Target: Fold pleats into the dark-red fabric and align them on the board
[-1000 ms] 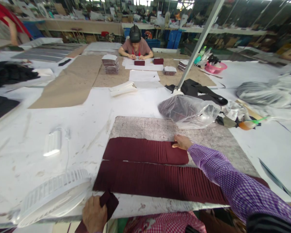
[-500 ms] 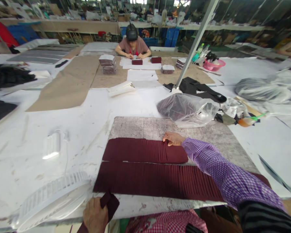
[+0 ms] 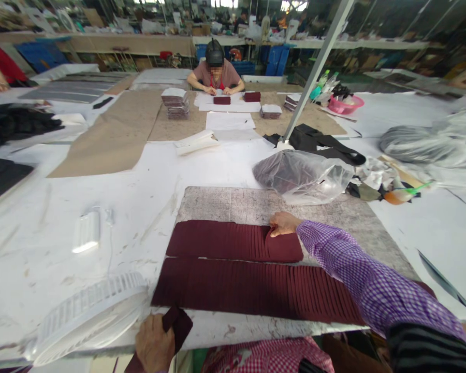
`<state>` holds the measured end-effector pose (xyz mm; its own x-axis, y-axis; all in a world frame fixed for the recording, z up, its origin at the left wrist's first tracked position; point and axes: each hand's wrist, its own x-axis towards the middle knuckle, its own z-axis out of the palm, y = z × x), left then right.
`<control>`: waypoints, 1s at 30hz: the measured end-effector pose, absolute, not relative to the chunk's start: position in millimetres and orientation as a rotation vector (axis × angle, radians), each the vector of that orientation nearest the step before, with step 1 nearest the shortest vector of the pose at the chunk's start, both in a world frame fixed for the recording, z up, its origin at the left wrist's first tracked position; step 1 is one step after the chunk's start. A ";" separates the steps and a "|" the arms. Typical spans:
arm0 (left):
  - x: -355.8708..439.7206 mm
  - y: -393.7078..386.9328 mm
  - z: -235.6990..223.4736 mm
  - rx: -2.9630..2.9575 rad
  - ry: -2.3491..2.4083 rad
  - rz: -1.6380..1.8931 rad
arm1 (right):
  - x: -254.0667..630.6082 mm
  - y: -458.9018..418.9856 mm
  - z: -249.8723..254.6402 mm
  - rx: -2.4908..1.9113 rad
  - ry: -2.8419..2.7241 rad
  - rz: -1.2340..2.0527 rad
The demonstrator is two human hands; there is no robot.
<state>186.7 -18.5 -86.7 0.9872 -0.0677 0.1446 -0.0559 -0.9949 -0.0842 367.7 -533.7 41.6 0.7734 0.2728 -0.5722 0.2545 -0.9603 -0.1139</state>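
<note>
Right Hand at the Far Maroon Row, Left Hand at the Near Edge

At the left of the near edge of the bench [image 3: 128,202], beside a white slatted fan [image 3: 89,316], the left hand [image 3: 154,342] held a folded maroon strip [image 3: 182,329]. Its grip was closed around the strip, just off the left near corner of the near row [image 3: 233,285].

Both maroon rows consisted of overlapping flat pieces. Their long axes ran left to right, roughly parallel to the near edge. The near row lay closer to that edge; the far row [image 3: 209,239] lay just beyond it, on a grey board [image 3: 213,204].

The right hand [image 3: 285,224] was the nearer to the far row and touched its far side, toward the right end. Most of the row extended leftward from this grip. The grip was narrow, thumb and fingers on a piece that bowed up beside the thumb. The checked sleeve [image 3: 357,269] crossed above the near row.

Containers: a clear plastic bag [image 3: 303,176] overlapped the far edge of the board and held dark contents, not identifiable. Further right, toward the far edge, a pink basin [image 3: 345,105] held black and pale items.
</note>
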 end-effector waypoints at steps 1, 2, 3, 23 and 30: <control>186.5 -18.5 -86.8 -3.050 0.093 -0.227 | 366.5 -537.0 42.6 -2.944 -0.408 0.974; 186.3 -18.5 -86.8 -3.050 0.091 -0.227 | 365.2 -540.6 43.9 -2.958 -0.386 1.001; 186.0 -18.5 -86.5 -3.050 0.088 -0.226 | 363.8 -544.3 45.4 -2.968 -0.368 1.027; 188.0 -23.8 -76.3 -3.051 0.113 -0.204 | 363.4 -556.6 46.2 -2.876 -0.186 1.193; 187.5 -21.0 -81.0 -3.043 0.115 -0.217 | 344.9 -542.4 49.2 -3.034 0.214 1.018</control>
